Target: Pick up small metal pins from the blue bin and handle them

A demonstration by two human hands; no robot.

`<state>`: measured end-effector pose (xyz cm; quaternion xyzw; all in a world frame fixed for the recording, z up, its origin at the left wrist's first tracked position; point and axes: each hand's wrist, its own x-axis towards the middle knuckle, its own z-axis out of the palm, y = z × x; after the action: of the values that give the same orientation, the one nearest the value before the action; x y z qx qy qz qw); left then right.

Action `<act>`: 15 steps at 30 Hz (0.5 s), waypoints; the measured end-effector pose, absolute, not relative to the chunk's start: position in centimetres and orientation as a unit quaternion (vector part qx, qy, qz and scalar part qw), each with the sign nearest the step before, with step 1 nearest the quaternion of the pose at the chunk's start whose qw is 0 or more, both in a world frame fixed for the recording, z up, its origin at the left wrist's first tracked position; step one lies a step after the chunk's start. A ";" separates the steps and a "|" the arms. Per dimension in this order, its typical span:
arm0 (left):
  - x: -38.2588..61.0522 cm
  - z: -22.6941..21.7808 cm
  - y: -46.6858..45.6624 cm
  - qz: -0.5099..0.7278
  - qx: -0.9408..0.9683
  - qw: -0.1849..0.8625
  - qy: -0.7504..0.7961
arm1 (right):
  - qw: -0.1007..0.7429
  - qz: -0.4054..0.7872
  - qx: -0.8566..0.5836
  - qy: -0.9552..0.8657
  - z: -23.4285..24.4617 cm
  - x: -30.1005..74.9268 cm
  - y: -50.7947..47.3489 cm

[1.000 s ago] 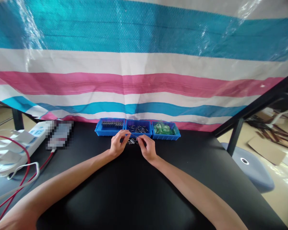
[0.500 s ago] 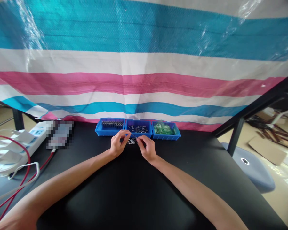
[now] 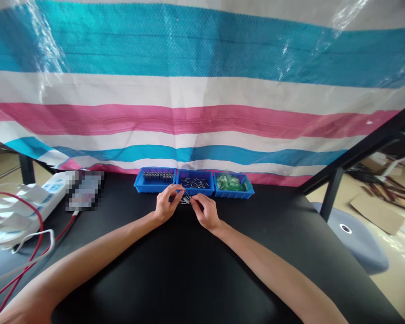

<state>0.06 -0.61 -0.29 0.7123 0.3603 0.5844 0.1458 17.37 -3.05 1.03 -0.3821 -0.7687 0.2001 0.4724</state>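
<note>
My left hand (image 3: 168, 204) is closed in a pinch, thumb against fingertips, on one end of a thin metal pin (image 3: 186, 192). The pin slants down to the fingertips of my right hand (image 3: 206, 211), which are also pressed together; what they hold is too small to make out. Small silver metal parts (image 3: 185, 200) lie on the black table just beneath and between both hands. Behind them stands a blue bin (image 3: 202, 191) with loose metal pins or screws.
A left blue bin (image 3: 148, 188) contains rows of dark metal cylinders; a right blue bin (image 3: 236, 195) contains green packets. A power strip (image 3: 50, 193), cables (image 3: 40, 220) and a blurred-out phone (image 3: 85, 189) lie on the left. A striped sheet (image 3: 189, 121) hangs behind the table (image 3: 175, 270).
My right hand has moved slightly left and down, nearer to my left hand and the small metal parts. My left hand has stayed nearly still, still pinching.
</note>
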 end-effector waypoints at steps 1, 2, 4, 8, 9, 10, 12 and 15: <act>0.0 -0.3 -0.6 0.583 0.713 0.147 0.360 | 0.473 0.198 -0.381 -0.769 1.0 17.4 -3.0; 0.0 -0.3 -0.6 0.582 0.715 0.147 0.360 | 0.473 0.197 -0.380 -0.770 1.0 17.4 -3.0; 0.0 -0.3 -0.6 0.581 0.716 0.145 0.359 | 0.471 0.193 -0.378 -0.774 1.0 17.4 -3.0; 0.0 -0.3 -0.6 0.584 0.716 0.139 0.356 | 0.463 0.189 -0.373 -0.781 0.8 17.4 -3.1; 0.0 -0.3 -0.6 0.584 0.717 0.138 0.356 | 0.461 0.190 -0.373 -0.783 0.8 17.4 -3.1; 0.0 -0.3 -0.6 0.583 0.717 0.138 0.356 | 0.460 0.189 -0.372 -0.784 0.7 17.4 -3.1; 0.0 -0.3 -0.6 0.581 0.719 0.136 0.357 | 0.459 0.187 -0.368 -0.787 0.7 17.4 -3.0; 0.0 -0.2 -0.7 0.575 0.724 0.134 0.357 | 0.460 0.182 -0.362 -0.790 0.6 17.3 -3.0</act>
<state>0.02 -0.69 -0.17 0.7241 0.3567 0.5749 0.1339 17.32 -3.02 0.61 -0.3619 -0.7900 0.1821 0.4602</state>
